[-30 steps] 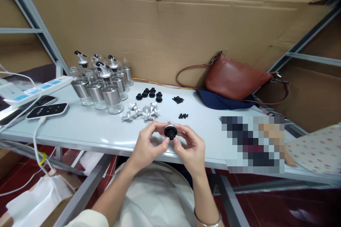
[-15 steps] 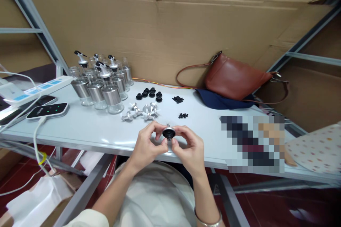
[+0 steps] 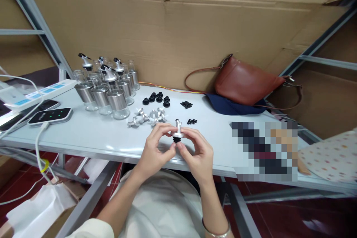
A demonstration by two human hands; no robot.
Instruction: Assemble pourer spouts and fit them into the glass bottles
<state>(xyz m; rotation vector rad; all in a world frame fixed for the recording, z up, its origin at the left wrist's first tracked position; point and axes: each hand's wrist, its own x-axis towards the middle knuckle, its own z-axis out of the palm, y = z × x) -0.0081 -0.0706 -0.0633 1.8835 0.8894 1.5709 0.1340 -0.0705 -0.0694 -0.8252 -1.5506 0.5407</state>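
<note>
Between the fingertips of both hands is a bottle pourer spout [image 3: 177, 130], silver on top with a ribbed black stopper below, held upright above the table's front part. My left hand [image 3: 157, 147] pinches it from the left, and my right hand [image 3: 196, 150] pinches it from the right. Beyond the hands lie several loose silver spouts [image 3: 139, 116]. Behind those sit several black ribbed stoppers [image 3: 159, 98]. A small heap of flat black pieces [image 3: 186, 104] and a group of tiny black caps [image 3: 192, 121] lie farther right.
Several glass bottles with steel bands [image 3: 118, 104] stand at the left back, some topped with spouts. A power strip [image 3: 41, 95] and a white device [image 3: 50, 116] with a cable lie at far left. A brown handbag [image 3: 245, 80] rests on dark blue cloth [image 3: 231, 106] at right.
The spout has been tipped upright: its black underside faced me before, and now its silver neck points up. Both hands stay nearly in place, with the fingers slightly shifted.
</note>
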